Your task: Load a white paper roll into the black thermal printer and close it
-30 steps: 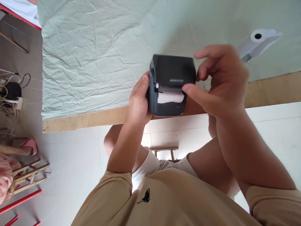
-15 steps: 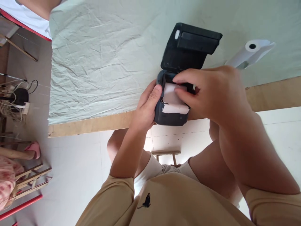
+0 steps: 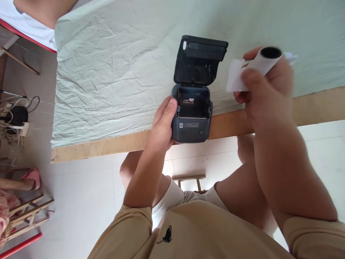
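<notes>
My left hand (image 3: 164, 120) grips the left side of a small dark portable printer (image 3: 192, 129), its thumb on the upper edge. The printer's black lid (image 3: 199, 68) stands hinged up, and the paper bay shows no roll. To the right, above the cloth, my right hand (image 3: 265, 90) is closed around a white paper roll (image 3: 262, 63) with a dark core opening. A loose paper end sticks out on its left. More white paper (image 3: 292, 58) shows behind the hand; I cannot tell whether it belongs to the held roll or to another one.
A wrinkled pale green cloth (image 3: 115, 72) covers the table, whose bare wooden edge (image 3: 102, 144) runs along the front. Another person's arm (image 3: 45, 10) is at the upper left. Tangled cables (image 3: 13, 118) and a wooden chair frame (image 3: 29, 216) are at the left on the floor.
The paper has gone from the printer bay. My right hand has moved away to the right and now holds a paper roll. My left hand still holds the printer, which has shifted slightly left.
</notes>
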The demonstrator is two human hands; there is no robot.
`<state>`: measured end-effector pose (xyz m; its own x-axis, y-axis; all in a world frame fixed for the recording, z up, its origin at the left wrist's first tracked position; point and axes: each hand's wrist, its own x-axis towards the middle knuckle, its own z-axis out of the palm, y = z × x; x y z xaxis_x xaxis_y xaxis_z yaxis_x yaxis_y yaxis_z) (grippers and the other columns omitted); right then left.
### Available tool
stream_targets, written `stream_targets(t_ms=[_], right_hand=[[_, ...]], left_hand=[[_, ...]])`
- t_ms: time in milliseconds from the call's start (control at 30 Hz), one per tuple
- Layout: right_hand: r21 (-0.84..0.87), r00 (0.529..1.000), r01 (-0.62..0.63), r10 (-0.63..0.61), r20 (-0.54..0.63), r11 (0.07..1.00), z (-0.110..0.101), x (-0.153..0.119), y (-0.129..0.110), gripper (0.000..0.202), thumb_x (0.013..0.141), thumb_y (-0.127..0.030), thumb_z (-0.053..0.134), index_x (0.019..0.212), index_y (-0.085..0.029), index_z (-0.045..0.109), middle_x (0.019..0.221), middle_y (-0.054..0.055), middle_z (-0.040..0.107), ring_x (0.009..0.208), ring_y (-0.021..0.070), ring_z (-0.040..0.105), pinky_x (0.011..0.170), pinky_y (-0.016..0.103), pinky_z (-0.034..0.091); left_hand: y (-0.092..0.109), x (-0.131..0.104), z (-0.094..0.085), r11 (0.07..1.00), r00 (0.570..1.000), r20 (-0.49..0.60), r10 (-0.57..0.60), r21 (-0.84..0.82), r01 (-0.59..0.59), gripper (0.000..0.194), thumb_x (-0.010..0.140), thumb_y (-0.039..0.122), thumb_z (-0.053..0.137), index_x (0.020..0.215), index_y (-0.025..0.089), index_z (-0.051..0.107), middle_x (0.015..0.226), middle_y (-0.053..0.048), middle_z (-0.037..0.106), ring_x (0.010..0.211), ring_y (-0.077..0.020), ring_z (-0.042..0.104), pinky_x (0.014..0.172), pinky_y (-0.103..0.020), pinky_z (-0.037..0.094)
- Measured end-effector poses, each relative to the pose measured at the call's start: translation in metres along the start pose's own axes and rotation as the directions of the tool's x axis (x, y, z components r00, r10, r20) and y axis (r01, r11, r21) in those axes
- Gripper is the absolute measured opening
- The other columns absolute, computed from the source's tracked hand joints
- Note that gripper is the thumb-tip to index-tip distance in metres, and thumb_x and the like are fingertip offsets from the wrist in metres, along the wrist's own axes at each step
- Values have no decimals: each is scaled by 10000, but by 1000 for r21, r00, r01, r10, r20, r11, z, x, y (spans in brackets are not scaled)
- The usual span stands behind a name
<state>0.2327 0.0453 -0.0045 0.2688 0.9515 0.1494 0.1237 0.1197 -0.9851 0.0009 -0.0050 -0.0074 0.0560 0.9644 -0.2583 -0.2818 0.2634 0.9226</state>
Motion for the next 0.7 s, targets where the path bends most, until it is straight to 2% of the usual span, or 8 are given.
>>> stream_targets(t_ms=[100,233,400,467,533,600,633,700], right_hand=[[-232,991,125,-110,77,965,1,-2,16,338,914,-517,840,983,-302,588,908,25,715,687,206,637,699,451,625],[-448,952,302,-245,183,842,-4,-2,22,364,927,-558,860,989,-305,606,1049,84,761,1045,337,715,1009,587,624],[-506,963,243,-142,230,828,-6,-4,16,511,867,-446,925,1267,-313,636,1149,115,781,1137,420,748,1106,701,573],[-466,940,338,-265,216,818,-12,-8,6,493,897,-433,898,1324,-319,680,1228,116,799,1218,427,754,1127,680,570],[-452,876,470,-464,132,758,-25,-9,-3,366,977,-406,811,1329,-319,760,1295,106,806,1265,405,751,1136,624,569],[-525,816,521,-573,75,673,-43,-3,-4,371,1023,-345,739,1388,-329,801,1350,91,799,1323,397,731,1158,595,557],[-574,815,511,-573,87,640,-51,2,-1,435,1013,-321,748,1445,-347,789,1398,84,783,1366,404,712,1176,594,552],[-639,864,447,-487,128,626,-65,13,10,555,974,-300,810,1518,-390,744,1497,84,724,1441,415,670,1222,603,537]], left_hand=[[-2,1,-1,1000,1000,-20,14,-3,-14,473,1005,751,726,1133,297,760,1048,-43,841,1230,-337,858,878,-402,740],[-3,1,-2,1000,1000,10,17,1,-17,483,1014,759,705,1140,297,764,1075,-46,850,1237,-336,857,897,-399,741],[-2,1,-2,1000,1000,23,17,2,-17,491,1020,769,689,1147,300,765,1085,-48,852,1230,-334,860,882,-391,737],[-1,0,-2,1000,1000,23,14,12,-14,515,1010,789,690,1154,300,764,1096,-51,851,1229,-340,860,871,-396,735],[-1,1,-2,1000,1000,25,5,22,-6,534,1000,804,692,1165,301,764,1103,-53,851,1225,-344,861,844,-394,731],[0,1,-2,1000,999,32,4,24,-5,542,996,809,694,1166,299,766,1103,-52,850,1223,-344,860,838,-395,731],[0,1,-2,1000,999,33,7,20,-8,539,998,805,695,1163,297,768,1102,-52,851,1227,-343,859,853,-397,733],[0,1,-2,1000,999,31,16,10,-16,515,1008,779,703,1156,291,774,1102,-52,853,1250,-341,850,907,-402,736]])
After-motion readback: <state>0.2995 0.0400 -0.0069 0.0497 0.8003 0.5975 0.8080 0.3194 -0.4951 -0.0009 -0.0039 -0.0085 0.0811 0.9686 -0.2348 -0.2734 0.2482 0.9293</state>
